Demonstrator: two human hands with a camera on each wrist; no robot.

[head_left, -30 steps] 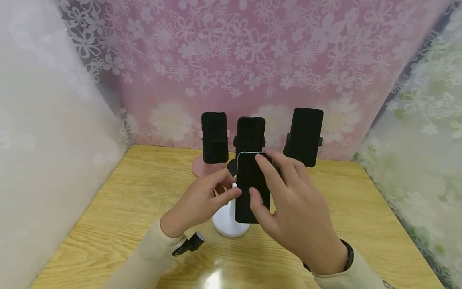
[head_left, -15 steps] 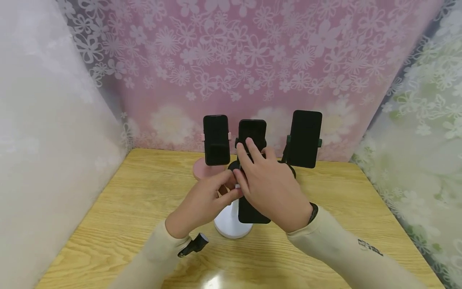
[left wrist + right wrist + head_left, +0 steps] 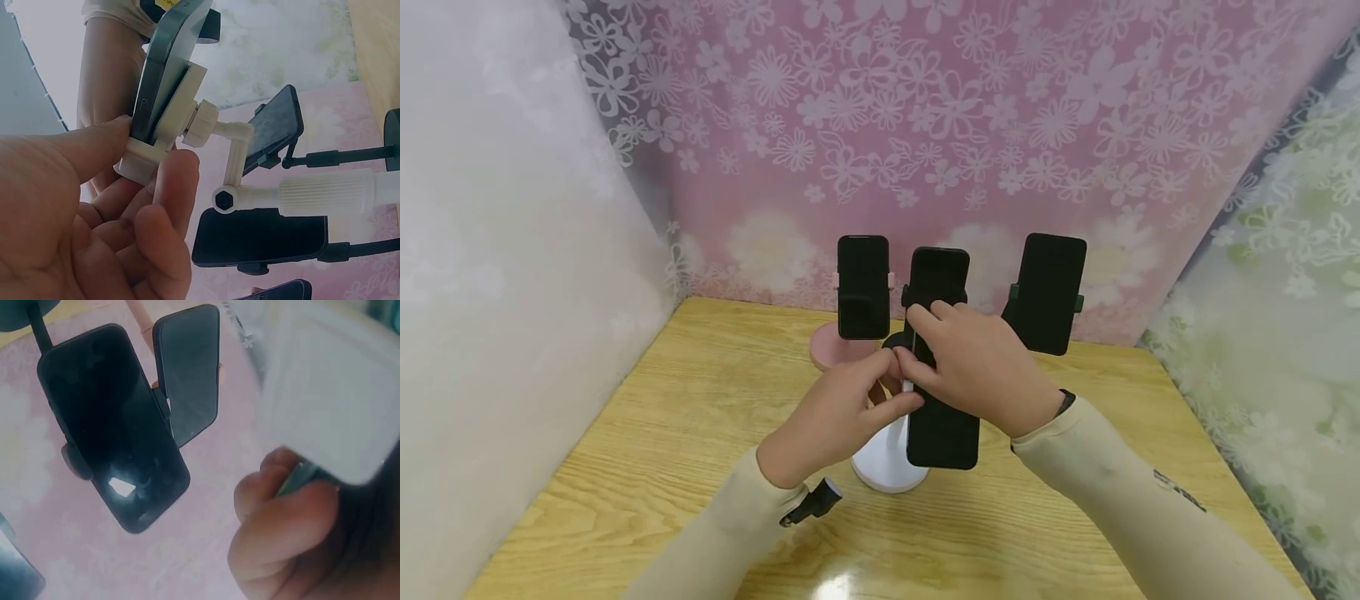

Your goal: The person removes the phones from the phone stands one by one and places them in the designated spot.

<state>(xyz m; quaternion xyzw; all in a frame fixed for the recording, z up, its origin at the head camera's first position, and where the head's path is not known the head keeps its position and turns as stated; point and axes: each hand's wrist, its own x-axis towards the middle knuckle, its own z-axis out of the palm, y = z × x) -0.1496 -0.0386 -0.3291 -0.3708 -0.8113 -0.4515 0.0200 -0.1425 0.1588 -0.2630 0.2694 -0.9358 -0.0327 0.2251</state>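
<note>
A black-screened smartphone [image 3: 943, 442] is tilted in the clamp of a white phone holder [image 3: 887, 467] at the table's centre. With its thumb on the phone's edge, my left hand [image 3: 831, 417] pinches the white clamp [image 3: 178, 103], its fingers curled under the jaw in the left wrist view. Across the phone's upper part lies my right hand [image 3: 981, 358], gripping the phone near its left edge, thumb beside the left hand's fingertips. It hides the phone's top. In the right wrist view, a phone edge [image 3: 297, 480] shows between the curled right fingers.
Behind stand three more phones in holders: one on a pink stand [image 3: 830, 348] at left, a middle phone [image 3: 940, 271] in a black clamp, and a phone [image 3: 1052, 292] in a dark green clamp at right. A floral pink curtain [image 3: 850, 125] backs the wooden table [image 3: 700, 417].
My right hand has moved left from the phone's right side, over its upper part, to its left edge; its spread fingers have curled in. The left hand keeps its hold on the clamp.
</note>
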